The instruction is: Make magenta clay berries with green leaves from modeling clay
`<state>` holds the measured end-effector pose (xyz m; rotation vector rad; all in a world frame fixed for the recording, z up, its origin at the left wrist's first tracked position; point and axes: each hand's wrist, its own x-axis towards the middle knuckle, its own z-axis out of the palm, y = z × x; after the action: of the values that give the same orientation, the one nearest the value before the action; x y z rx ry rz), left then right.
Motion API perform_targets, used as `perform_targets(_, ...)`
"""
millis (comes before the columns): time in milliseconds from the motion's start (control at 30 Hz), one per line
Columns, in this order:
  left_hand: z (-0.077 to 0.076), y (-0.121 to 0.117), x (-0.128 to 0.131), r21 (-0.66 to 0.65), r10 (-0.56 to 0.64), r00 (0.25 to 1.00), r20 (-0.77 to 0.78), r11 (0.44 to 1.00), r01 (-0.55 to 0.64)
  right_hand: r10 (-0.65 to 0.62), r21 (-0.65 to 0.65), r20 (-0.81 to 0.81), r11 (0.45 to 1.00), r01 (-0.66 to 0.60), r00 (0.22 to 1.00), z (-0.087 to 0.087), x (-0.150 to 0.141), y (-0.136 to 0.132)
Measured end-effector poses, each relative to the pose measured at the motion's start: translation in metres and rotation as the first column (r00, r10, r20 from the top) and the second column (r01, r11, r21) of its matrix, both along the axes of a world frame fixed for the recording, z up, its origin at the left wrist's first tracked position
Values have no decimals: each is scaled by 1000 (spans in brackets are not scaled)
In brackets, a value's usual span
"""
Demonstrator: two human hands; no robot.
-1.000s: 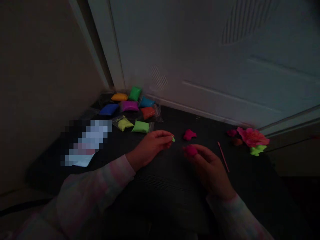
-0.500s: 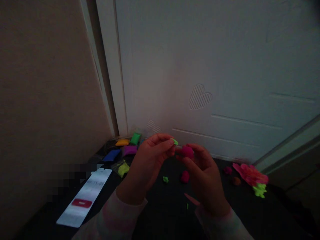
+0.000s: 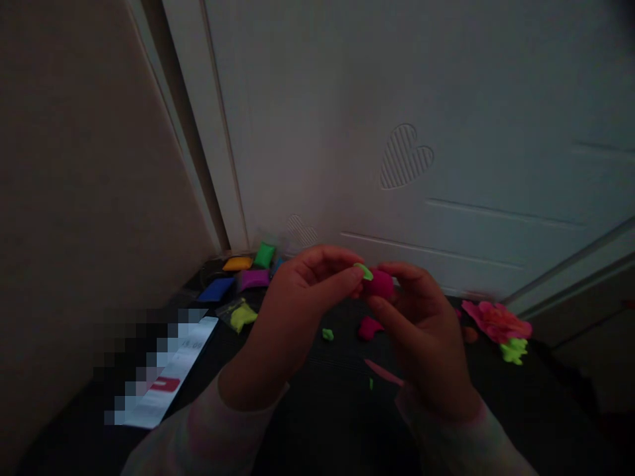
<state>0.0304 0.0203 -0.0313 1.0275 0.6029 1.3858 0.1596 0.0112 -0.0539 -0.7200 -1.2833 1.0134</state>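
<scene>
Between the thumb and fingers of my left hand (image 3: 315, 301) is a small flat piece of light green clay (image 3: 364, 271). My right hand (image 3: 426, 330) grips a rounded lump of magenta clay (image 3: 381, 284) with thumb and fingertips. The green piece touches the left side of the lump, or overlaps it in view. Below the hands on the dark table (image 3: 337, 410) lie a small green clay bit (image 3: 328, 334), another magenta clay piece (image 3: 368, 328), a pink pointed tool (image 3: 383, 372) and a thin green sliver (image 3: 370, 383).
At left lie several coloured clay packets, among them a blue packet (image 3: 217, 289) and a purple packet (image 3: 254, 279), plus an opened yellow one (image 3: 243, 316). A lit phone (image 3: 173, 380) is nearer. A pink flower (image 3: 497, 322) lies right. A white door (image 3: 317, 132) stands behind.
My left hand has brought the green piece rightward against the magenta lump; a gap showed between them before. The camera view has shifted slightly.
</scene>
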Motion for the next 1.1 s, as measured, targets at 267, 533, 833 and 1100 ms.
perform_targets(267, 1, -1, 2, 17, 30, 999, -37, 999, -29, 19, 15, -21, 1000, -19, 1000, 1, -1, 1)
perform_targets(533, 0, -2, 4, 32, 126, 985, -117, 992, -123, 29, 5, -12, 1000, -29, 999, 0, 0, 2)
perform_targets(833, 2, -2, 0, 67, 146, 981, -128, 988, -138, 197, -209, -322, 939, -273, 926, -1, 3, 8)
perform_targets(1100, -4, 0, 2, 90, 58, 956, -286, 995, -33, 213, -257, -422, 904, -342, 881, -1, 0, 8)
